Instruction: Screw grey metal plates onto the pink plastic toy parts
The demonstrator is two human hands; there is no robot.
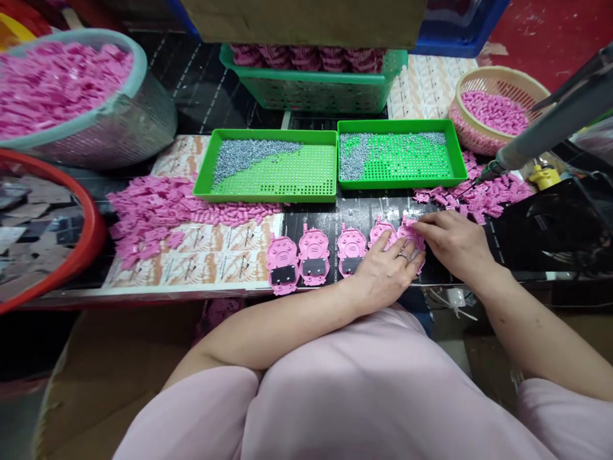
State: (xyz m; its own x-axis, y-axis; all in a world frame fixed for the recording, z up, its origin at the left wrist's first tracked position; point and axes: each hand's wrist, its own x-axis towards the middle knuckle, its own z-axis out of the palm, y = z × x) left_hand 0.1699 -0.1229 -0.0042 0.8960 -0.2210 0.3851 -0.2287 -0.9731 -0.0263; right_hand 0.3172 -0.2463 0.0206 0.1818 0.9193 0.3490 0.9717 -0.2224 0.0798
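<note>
Several pink toy walkie-talkie shells stand in a row along the bench front. The leftmost shell [282, 255], its neighbour [314, 246] and the middle shell [352, 243] each show a black plate in the lower half. My left hand [387, 268] lies with its fingers stretched over the fourth shell [382, 229] and the rightmost shell [409, 230], hiding their lower parts. At the upper right edge of the rightmost shell, my right hand [453, 239] has thumb and fingertips pinched together. Whatever lies between those fingertips is too small to make out.
Behind the row are two green trays of screws [268, 191] [402, 184]. Loose pink parts [153, 211] lie left, more pink pieces [498, 195] right. A screwdriver [493, 169] slants in from the right. Baskets [153, 128] [507, 80] and a red-rimmed tub [96, 230] flank the bench.
</note>
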